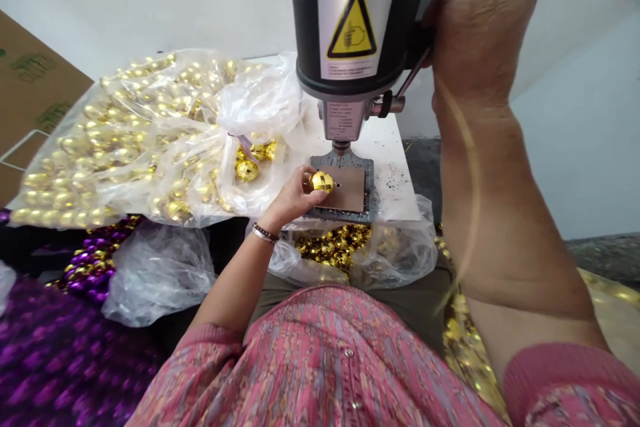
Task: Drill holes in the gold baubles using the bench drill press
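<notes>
**A gold ball [321,181] held at the press [350,20]**

In the head view, the left hand [293,199] was clamped on the ball with its fingertips, keeping it steady at the edge of the plate [345,190]. The right hand [483,27] was closed firmly on the press lever [414,72], well right of the left hand. A bag of gold balls [125,140] lay beyond the left hand.

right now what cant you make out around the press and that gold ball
Head view:
Lower side of the faceted gold ball: hidden by the left hand
End of the press lever: hidden by the right hand
Small print on the warning label: too small to read
Thin gold strand: blurred, too fine to identify
</notes>
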{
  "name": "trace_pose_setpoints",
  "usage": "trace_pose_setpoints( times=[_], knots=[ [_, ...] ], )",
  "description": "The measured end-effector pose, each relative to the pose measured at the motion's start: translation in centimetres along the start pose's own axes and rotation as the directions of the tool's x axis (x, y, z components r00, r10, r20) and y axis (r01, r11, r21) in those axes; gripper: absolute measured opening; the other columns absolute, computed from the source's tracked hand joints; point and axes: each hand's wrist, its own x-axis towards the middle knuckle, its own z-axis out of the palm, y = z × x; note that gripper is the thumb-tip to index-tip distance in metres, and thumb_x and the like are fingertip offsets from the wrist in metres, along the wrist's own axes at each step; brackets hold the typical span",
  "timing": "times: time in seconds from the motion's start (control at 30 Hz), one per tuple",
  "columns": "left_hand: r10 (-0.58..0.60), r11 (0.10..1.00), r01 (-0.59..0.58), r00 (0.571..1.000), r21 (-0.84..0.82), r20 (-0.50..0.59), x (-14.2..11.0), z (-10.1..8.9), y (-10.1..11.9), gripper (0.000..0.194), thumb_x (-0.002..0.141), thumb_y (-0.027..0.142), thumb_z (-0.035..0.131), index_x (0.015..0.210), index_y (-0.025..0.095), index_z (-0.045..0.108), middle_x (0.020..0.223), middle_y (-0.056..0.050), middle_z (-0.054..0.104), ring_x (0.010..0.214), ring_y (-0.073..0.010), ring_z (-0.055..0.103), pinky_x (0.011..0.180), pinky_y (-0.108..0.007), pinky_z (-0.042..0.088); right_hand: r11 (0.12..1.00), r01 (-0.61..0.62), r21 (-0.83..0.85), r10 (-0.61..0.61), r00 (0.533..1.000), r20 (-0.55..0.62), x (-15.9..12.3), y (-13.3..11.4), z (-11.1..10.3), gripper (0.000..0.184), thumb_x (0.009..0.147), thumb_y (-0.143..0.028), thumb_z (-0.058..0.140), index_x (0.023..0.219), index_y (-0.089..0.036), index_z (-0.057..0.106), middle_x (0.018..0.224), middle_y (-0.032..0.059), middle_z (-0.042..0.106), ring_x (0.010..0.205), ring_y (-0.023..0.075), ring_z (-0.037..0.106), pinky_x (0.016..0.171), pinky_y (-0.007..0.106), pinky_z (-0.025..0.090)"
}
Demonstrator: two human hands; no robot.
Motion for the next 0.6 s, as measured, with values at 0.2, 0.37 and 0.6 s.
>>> trace_pose_setpoints(
  times=[0.2,0.37,0.6],
  knots=[
    [0.06,0.956,-0.059,0.998,0.287,0.004,1.1,0.5,1.4,0.048,0.085,0.028,0.086,0.131,0.021,0.074,0.103,-0.001,0.082,0.09,-0.0184,0.072,0.083,-0.029,0.057,0.996,-0.003,0.086,0.005,1.0,-0.023,-0.6,-0.6,0.0,0.049,0.119,-0.031,0.059,0.08,-0.025,0.029,0.07,-0.0089,0.025,0.071,0.0035,0.039,0.079,0.027,0.033],
    [0.07,0.938,-0.092,0.995,0.335,0.076,1.6,0.8,2.4,0.046,0.088,0.028,0.084,0.132,0.018,0.079,0.105,-0.002,0.083,0.09,-0.018,0.072,0.084,-0.027,0.058,0.995,-0.001,0.095,0.003,1.0,-0.015,-0.5,-0.3,-0.2,0.05,0.115,-0.035,0.067,0.082,-0.025,0.031,0.072,-0.0106,0.025,0.073,-0.0004,0.036,0.081,0.025,0.033],
    [0.173,0.87,-0.202,0.979,0.449,0.105,3.3,1.7,2.5,0.052,0.081,0.022,0.089,0.132,0.018,0.085,0.115,-0.007,0.085,0.106,-0.0249,0.076,0.101,-0.033,0.062,0.996,-0.037,0.078,0.041,0.998,-0.053,-0.5,-1.1,0.1,0.046,0.114,-0.033,0.066,0.085,-0.025,0.032,0.075,-0.0125,0.037,0.074,0.0024,0.03,0.092,0.022,0.042]
  ],
)
